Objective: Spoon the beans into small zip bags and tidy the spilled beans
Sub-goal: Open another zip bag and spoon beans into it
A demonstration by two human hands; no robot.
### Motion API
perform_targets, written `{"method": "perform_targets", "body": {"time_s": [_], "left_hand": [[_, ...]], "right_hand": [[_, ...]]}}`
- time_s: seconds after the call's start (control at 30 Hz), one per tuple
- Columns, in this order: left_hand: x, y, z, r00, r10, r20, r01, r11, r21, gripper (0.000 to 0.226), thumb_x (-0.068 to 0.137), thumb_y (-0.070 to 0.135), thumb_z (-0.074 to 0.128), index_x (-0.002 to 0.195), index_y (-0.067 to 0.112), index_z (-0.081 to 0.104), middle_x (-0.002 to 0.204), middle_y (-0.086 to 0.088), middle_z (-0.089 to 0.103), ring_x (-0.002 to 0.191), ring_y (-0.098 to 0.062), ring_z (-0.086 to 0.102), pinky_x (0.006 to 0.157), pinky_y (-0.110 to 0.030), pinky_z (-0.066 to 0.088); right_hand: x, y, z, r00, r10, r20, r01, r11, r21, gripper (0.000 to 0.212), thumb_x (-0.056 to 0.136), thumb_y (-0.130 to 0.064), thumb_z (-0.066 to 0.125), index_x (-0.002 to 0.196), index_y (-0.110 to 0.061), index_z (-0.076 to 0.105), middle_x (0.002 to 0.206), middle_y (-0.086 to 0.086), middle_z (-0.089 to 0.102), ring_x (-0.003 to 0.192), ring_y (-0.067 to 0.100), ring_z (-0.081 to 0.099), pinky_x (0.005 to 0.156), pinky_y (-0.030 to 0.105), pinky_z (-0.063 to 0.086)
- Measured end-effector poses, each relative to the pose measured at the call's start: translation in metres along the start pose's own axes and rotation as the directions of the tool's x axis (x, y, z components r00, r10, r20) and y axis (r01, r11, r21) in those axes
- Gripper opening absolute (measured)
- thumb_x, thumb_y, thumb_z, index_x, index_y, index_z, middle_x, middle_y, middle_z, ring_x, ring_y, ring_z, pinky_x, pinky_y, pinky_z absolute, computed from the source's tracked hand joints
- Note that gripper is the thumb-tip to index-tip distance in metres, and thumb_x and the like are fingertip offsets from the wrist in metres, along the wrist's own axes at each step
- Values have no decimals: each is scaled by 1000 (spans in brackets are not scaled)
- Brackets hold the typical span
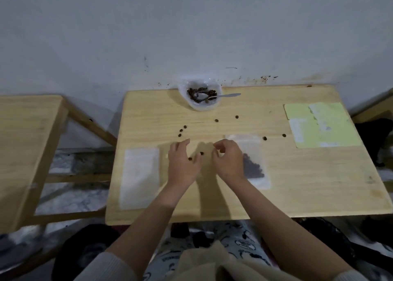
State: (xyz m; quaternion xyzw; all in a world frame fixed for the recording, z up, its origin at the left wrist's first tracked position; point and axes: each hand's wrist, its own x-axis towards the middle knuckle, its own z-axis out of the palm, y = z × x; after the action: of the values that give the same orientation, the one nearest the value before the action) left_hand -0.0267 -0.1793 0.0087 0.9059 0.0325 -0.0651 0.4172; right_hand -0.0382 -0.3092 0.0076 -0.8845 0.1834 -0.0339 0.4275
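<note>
Beans lie scattered over the wooden bench (297,185), several loose ones (216,120) strung between the clear bowl (200,105) at the far edge and the person's hands, two more (201,153) lying just between the hands. The left hand (182,163) hovers palm down with fingers spread and loose, grasping nothing. The right hand (228,160) has its fingertips curled together as if pinching; whether a bean sits in that grip I cannot tell. Just beside the right hand lies a zip bag (254,168) with a dark heap of beans in it, and an empty bag (140,178) lies left of the left hand. A spoon (212,96) rests in the bowl among the remaining beans. Such beans look small, hard, light and apt to roll, so each probably wants a fingertip pinch from above, or a sweep into the cupped palm.
</note>
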Motion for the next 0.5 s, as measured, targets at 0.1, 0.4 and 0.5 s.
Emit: {"method": "perform_targets", "body": {"time_s": [0.1, 0.4, 0.5], "left_hand": [[-11, -40, -34, 998, 8, -61, 0, 993, 120, 49, 85, 20, 65, 131, 9, 50, 130, -9, 44, 120, -25, 42, 95, -26, 35], [-30, -138, -92, 998, -61, -27, 65, 966, 249, 66, 79, 23, 74, 136, 5, 47, 145, -14, 37, 135, -31, 34, 109, -44, 32], [-30, -147, -94, 997, -72, -11, 73, 971, 226, 71, 77, 31, 76, 137, 9, 46, 146, -7, 37, 134, -23, 36, 109, -37, 33]], "right_hand": [[-17, -22, 41, 993, -11, 116, 4, 998, 56, 15, 82, -6, 61, 96, -7, 67, 94, 9, 66, 82, 15, 59, 76, 25, 49], [-39, -66, 121, 936, 79, 344, -54, 995, -82, 23, 85, -5, 52, 104, 2, 63, 103, 19, 63, 90, 29, 63, 68, 28, 48], [-36, -72, 137, 941, 147, 305, -115, 986, -120, 20, 84, -8, 52, 99, 0, 62, 103, 19, 61, 87, 30, 61, 64, 28, 46]]}}
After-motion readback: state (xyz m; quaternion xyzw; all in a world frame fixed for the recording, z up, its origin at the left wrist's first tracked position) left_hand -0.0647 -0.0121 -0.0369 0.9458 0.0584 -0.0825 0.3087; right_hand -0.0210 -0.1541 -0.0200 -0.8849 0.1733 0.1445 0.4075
